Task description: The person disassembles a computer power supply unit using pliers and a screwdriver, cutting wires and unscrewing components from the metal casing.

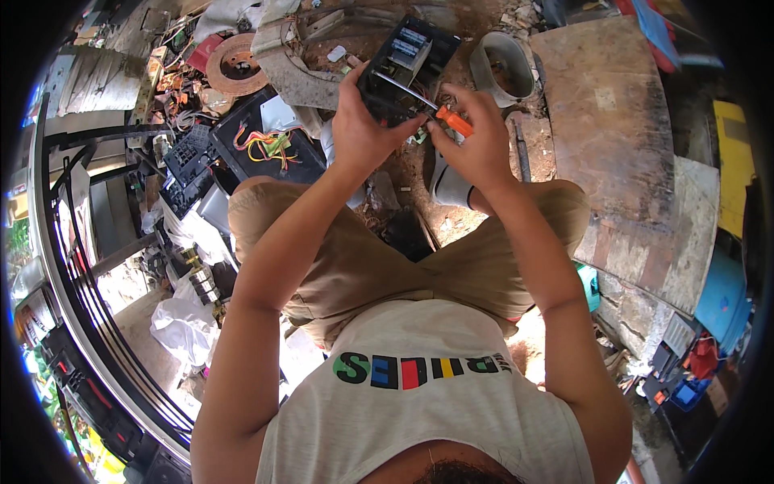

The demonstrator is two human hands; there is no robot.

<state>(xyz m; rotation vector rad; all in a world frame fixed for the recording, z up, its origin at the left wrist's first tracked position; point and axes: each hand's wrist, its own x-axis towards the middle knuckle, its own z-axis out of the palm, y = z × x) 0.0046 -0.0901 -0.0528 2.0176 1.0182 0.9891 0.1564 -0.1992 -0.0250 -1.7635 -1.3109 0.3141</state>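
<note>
My left hand (363,125) grips the near left edge of a black open-topped plastic housing (439,52), tilted out in front of my knees. Inside the housing sits a pale metal-sided part (409,55) with a row of bluish-grey pieces. My right hand (477,143) is closed round a screwdriver (453,121) with an orange handle. Its metal shaft points up and left across the housing, with the tip near the left inner side. Whether the tip touches a screw is too small to tell. My left thumb reaches toward the right hand's fingers below the housing.
Left of my knee lies a black case (302,161) with coloured wires (270,145). A rusty brake disc (236,63) rests farther off. Right of the housing stands a grey metal pot (504,68), with a worn wooden board (609,121) beyond it. A black metal frame (105,266) stands far left.
</note>
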